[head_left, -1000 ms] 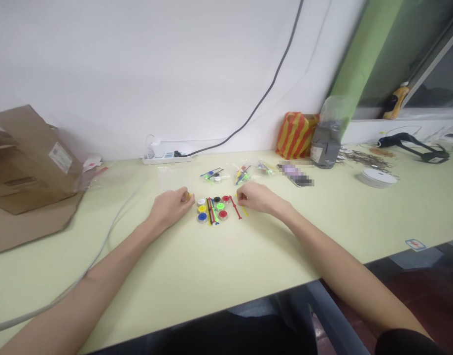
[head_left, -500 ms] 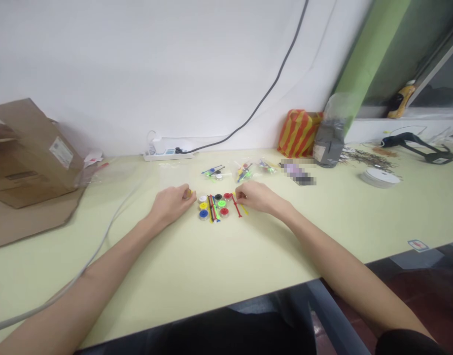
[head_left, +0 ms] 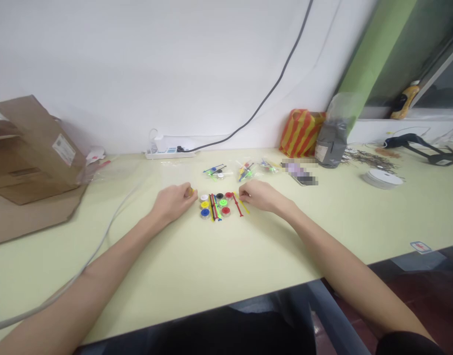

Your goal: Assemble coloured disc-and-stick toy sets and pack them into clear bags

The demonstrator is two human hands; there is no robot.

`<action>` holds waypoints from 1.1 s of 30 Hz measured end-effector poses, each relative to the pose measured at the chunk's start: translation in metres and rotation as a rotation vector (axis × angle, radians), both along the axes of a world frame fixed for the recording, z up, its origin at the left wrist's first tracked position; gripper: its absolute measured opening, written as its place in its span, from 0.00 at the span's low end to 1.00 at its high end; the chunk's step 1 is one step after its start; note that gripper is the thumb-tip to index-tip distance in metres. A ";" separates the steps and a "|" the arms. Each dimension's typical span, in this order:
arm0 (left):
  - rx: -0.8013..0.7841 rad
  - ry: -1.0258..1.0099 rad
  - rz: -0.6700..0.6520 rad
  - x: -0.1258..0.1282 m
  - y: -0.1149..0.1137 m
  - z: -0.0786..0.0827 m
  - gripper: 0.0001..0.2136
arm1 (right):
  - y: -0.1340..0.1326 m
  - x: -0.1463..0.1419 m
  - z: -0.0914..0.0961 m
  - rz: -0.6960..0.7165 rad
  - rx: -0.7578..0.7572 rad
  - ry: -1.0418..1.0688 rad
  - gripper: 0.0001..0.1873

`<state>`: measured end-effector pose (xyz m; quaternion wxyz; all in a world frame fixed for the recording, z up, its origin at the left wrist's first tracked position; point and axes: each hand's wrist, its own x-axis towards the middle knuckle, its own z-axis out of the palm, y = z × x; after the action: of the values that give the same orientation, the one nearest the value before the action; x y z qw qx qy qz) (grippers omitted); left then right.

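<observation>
My left hand [head_left: 172, 202] is curled, its fingertips pinching a small yellow piece [head_left: 190, 192] just left of a group of round plastic discs. The white disc [head_left: 204, 197], yellow disc [head_left: 205, 204] and blue disc [head_left: 204, 213] form one column. The black disc [head_left: 219, 195], green disc [head_left: 223, 202] and red disc [head_left: 226, 211] lie beyond a bundle of coloured plastic sticks [head_left: 213, 207]. My right hand [head_left: 259, 195] rests with its fingertips at the top of a yellow stick [head_left: 244, 205], beside a red stick [head_left: 238, 206]. Whether those fingers hold the stick is hidden.
Small clear bags of coloured parts [head_left: 245, 170] lie behind the discs. A grey cable [head_left: 100, 236] crosses the pale table [head_left: 219, 266]. A cardboard box [head_left: 36, 153] sits far left; a striped bag [head_left: 302, 133], grey pouch [head_left: 330, 144] and blurred phone [head_left: 300, 174] stand back right.
The whole scene has shifted slightly right and up in the view as my head moves. Both hands stay beside the discs, with no clear change in what they hold.
</observation>
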<state>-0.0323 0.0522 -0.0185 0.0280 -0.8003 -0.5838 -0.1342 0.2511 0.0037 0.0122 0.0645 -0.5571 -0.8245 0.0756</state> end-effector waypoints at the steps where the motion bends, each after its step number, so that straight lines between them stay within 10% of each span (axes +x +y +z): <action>1: -0.001 0.001 0.000 0.000 0.000 0.000 0.17 | 0.000 0.000 0.000 0.002 -0.003 -0.002 0.09; 33: 0.027 -0.030 0.001 0.001 -0.001 0.000 0.17 | -0.008 -0.002 0.008 0.012 -0.077 -0.013 0.10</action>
<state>-0.0317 0.0511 -0.0184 0.0303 -0.7974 -0.5827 -0.1540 0.2494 -0.0038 0.0206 0.0373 -0.5544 -0.8249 0.1040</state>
